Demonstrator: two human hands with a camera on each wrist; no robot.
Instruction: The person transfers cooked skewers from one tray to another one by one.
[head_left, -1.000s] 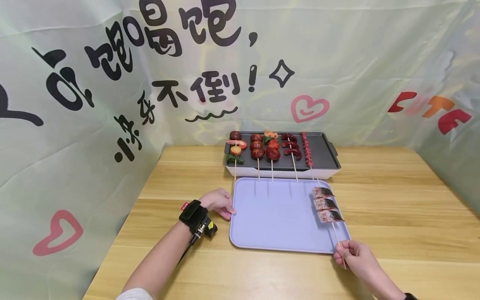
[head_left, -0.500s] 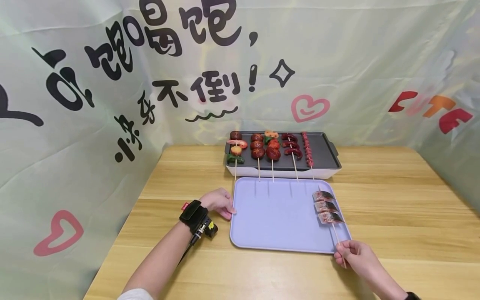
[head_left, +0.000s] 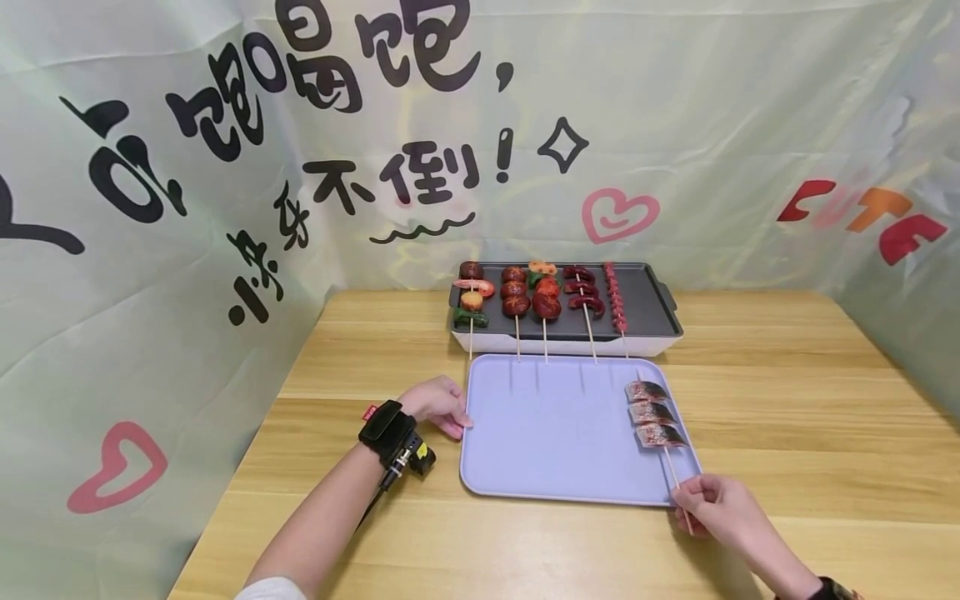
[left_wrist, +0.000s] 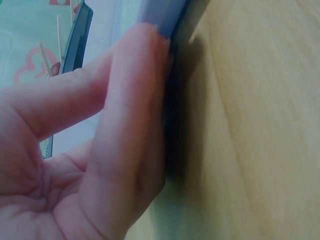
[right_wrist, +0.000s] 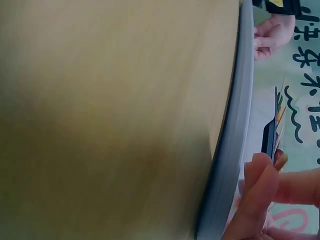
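In the head view, my left hand [head_left: 437, 405] pinches the left rim of a lavender tray [head_left: 551, 433]. The left wrist view shows the thumb and fingers [left_wrist: 127, 105] meeting at the tray's edge. Along the tray's right side lies a skewer of fish pieces [head_left: 654, 412], silvery with dark skin. My right hand [head_left: 722, 510] pinches the bare lower end of its stick, just over the tray's front right corner. The stick's end [right_wrist: 281, 161] pokes out between thumb and finger in the right wrist view.
Behind the tray stands a dark grill pan [head_left: 643, 304] with a white base. Several skewers lie on it, including mushrooms [head_left: 515, 292], dark red pieces [head_left: 583, 292] and a thin pink one [head_left: 614, 298]; their sticks overhang the front. Printed cloth [head_left: 712, 150] encloses the wooden table [head_left: 787, 417].
The fish skewer has come down slightly onto the tray and drawn a little toward me. My right hand has shifted slightly to the right at the stick; my left hand has stayed put.
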